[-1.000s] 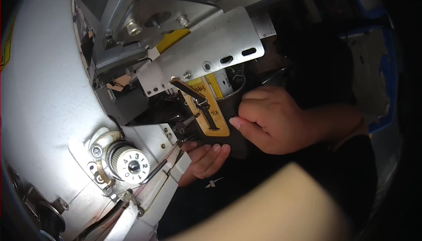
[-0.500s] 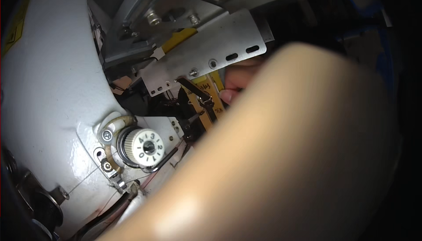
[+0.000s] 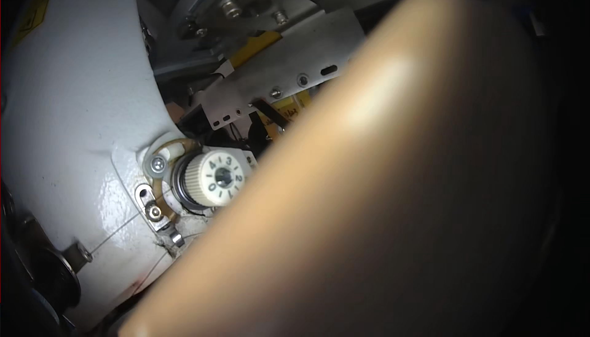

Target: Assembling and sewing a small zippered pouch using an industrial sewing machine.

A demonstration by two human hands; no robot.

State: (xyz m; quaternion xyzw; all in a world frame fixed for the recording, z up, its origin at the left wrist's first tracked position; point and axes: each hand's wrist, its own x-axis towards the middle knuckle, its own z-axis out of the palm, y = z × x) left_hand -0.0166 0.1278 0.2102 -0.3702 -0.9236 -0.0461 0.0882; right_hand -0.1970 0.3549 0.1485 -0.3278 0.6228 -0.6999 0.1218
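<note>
A blurred bare arm [image 3: 344,183], very close, slants from the lower left to the upper right and hides most of the right side. I cannot tell which of my arms it is. Neither my left hand nor my right hand shows; no fingers are visible. Left of the arm's edge is a cream numbered dial [image 3: 222,178] on a white sewing machine body [image 3: 80,109], its right rim partly covered. Behind the arm, a slotted metal plate [image 3: 286,63] runs across. Below this plate, a dark strip [image 3: 270,114] lies before a yellow piece with handwriting [image 3: 299,100].
Screws and a slotted bracket [image 3: 150,208] sit beside the dial. Metal parts with bolts [image 3: 230,8] lie behind the plate. A dark round fitting [image 3: 58,281] is at the lower left, and a yellow label [image 3: 37,8] is on the body at the upper left.
The arm now reaches higher and covers more of the yellow piece and the plate. Fingers seen earlier beside the yellow piece are now out of sight. The view has shifted slightly.
</note>
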